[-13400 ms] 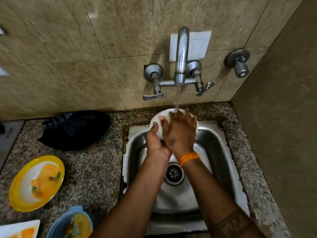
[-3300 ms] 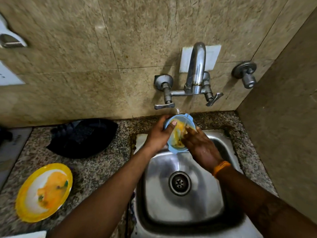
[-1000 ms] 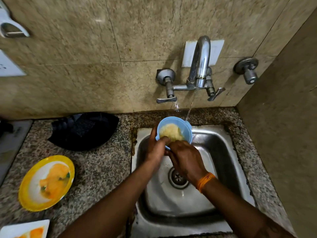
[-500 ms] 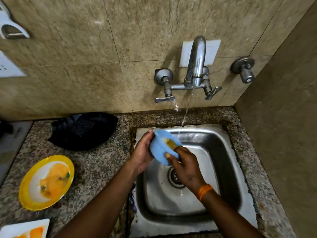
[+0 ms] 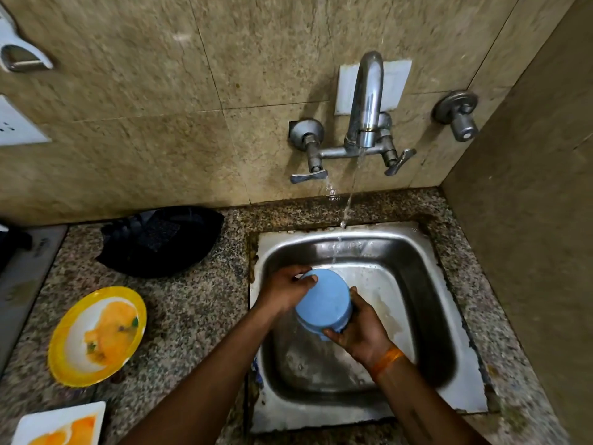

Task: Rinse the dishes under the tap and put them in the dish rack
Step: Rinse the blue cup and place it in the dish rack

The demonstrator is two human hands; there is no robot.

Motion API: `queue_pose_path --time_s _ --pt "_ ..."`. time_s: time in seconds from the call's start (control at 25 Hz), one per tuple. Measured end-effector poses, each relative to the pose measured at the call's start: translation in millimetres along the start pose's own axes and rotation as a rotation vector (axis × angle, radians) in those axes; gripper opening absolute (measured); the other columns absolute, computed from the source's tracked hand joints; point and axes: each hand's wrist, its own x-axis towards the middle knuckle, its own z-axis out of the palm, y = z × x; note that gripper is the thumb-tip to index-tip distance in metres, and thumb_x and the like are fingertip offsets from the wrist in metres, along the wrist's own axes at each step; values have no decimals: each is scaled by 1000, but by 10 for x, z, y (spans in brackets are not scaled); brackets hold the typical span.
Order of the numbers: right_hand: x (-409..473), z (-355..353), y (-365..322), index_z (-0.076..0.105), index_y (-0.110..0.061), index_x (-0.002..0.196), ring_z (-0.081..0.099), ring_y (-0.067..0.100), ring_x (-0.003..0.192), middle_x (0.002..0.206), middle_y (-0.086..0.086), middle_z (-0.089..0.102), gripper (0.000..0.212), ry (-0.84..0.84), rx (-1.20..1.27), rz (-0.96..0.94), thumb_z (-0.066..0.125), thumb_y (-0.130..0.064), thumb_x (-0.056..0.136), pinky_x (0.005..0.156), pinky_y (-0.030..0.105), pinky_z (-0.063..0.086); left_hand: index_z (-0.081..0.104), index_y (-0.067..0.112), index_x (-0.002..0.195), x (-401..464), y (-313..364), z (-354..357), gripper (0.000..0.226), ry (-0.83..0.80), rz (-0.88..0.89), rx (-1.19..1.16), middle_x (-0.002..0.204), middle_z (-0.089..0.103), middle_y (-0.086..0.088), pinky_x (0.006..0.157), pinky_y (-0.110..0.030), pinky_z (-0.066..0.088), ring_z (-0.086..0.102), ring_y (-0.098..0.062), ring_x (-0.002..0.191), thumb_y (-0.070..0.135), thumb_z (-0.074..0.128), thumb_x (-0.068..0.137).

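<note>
Both forearms reaching forward over the steel sink (image 5: 414,261). Left hand (image 5: 284,292) curled round the far-left rim of the blue bowl (image 5: 322,303), right hand (image 5: 361,329) gripping its near-right side. Bowl upturned, bottom up, above the basin, just short of the tap (image 5: 365,101) stream.

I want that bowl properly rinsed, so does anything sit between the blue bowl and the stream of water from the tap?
Nothing visible does. The blue bowl, held upside down over the sink by the left hand and right hand, has only open air between it and the stream.
</note>
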Motion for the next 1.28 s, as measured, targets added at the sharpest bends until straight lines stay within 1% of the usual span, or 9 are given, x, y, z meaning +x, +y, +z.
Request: queue_pose_path --time_s 0.24,0.4,0.56,0.72,0.88,1.0,1.12,1.2,1.28 --pt "-146 107 -104 71 -24 119 70 40 105 111 15 76 42 37 -262 -169 68 -52 88 76 58 61 64 32 131 -35 59 7 50 -30 -120 -93 131 63 -2 84 -41 61 62 -19 107 63 60 92" --pt "-342 293 -341 74 -20 90 70 15 75 82 0 75 42 29 -1003 -763 68 -61 82 63 25 53 57 35 136 103 247 -47 91 -194 -293 -315 132 63 -6 76 -53 62 65 -34 113 94 52 67" --pt "-417 399 -688 71 -22 101 66 22 94 95 0 71 12 -1 -1793 -1376 66 -29 91 74 34 54 64 25 129 350 555 -11 73 -232 -301 -640 113 76 -11 66 -51 62 78 -32 85 80 55 82" --pt "-488 575 -948 67 -24 118 44 37 142 124 5 66 30 410 -2195 -1278 55 -33 93 115 56 33 58 30 132 433 756 190 52 -76 -114 -696 119 74 -13 64 -45 62 78 -32 89 65 55 93" --pt "-458 843 -976 47 -3 148 16 46 154 149 21 49 62 630 -2361 -1041 49 -39 97 125 61 1 64 46 112 447 876 323 26 45 123 -634 114 75 5 67 -44 64 74 -25 103 56 62 88" --pt "-354 1069 -1017 39 -11 154 38 36 145 152 20 46 62 353 -2155 -1053 48 -34 97 122 45 27 67 41 117 432 875 448 26 35 253 -552 112 77 9 93 -42 59 73 -13 106 50 63 93" --pt "-287 996 -939 51 -18 145 53 18 134 144 4 57 53 -94 -1533 -1097 61 -16 93 113 32 43 69 44 114 485 856 327 22 86 312 -498 113 77 8 99 -41 57 72 -10 107 47 63 94" --pt "-282 755 -936 50 -21 147 51 15 136 146 1 57 58 -242 -1647 -1114 64 -14 91 117 17 33 69 38 121 524 817 187 30 112 311 -469 117 76 4 101 -47 55 71 -16 110 44 65 92" --pt "-196 531 -1131 37 -16 157 34 24 150 160 10 41 68 -166 -2170 -1233 59 -18 92 126 23 15 65 29 134 517 782 167 42 125 338 -431 127 72 2 104 -45 54 68 -15 116 36 69 93"
